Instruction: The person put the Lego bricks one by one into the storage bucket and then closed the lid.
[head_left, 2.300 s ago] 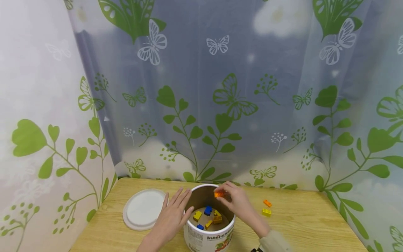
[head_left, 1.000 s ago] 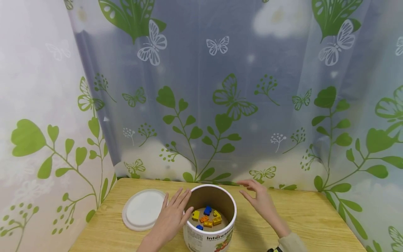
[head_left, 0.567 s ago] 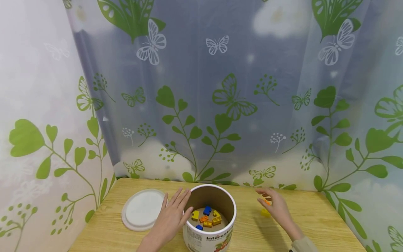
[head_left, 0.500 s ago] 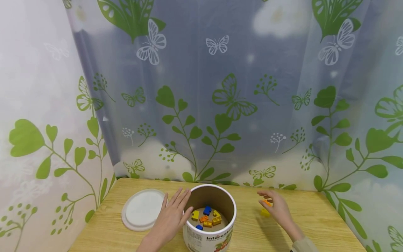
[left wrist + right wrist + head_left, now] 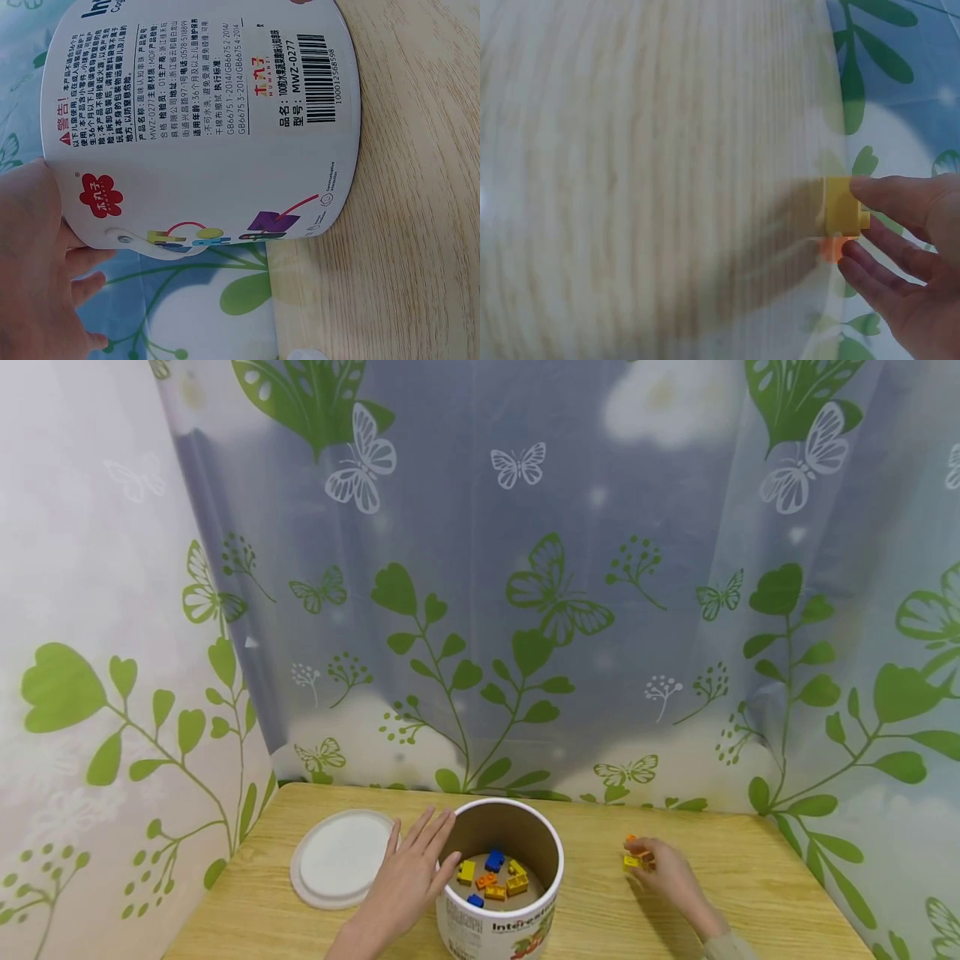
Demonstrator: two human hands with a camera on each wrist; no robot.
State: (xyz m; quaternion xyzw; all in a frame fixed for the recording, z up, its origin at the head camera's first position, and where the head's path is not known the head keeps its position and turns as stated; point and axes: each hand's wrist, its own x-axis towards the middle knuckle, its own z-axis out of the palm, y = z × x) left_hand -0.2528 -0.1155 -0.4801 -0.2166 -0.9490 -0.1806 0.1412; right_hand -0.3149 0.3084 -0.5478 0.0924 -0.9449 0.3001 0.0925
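Note:
In the head view, my left hand (image 5: 411, 881) rests with extended fingers against the left rim of a white round tub (image 5: 468, 931). Several toy building bricks lie on the tub's floor, among them a blue brick (image 5: 494, 861), a yellow brick (image 5: 466, 872) and an orange brick (image 5: 486, 882). On the table to the right, my right hand (image 5: 671, 877) pinches another yellow brick (image 5: 842, 206), thumb on one edge. An orange brick (image 5: 832, 249) sits close beside it, by my other fingertips, partly hidden. In the left wrist view, my fingers (image 5: 86, 289) lie along the tub's side.
A white round lid (image 5: 341, 858) lies on the wooden table (image 5: 585, 910), left of the tub. A patterned curtain (image 5: 480, 610) rises along the table's back edge, with another patterned panel (image 5: 112, 610) on the left.
Earlier my right hand let an orange brick go into the tub. It has since moved right and down to the two bricks on the table, which shifted slightly. My left hand stays put.

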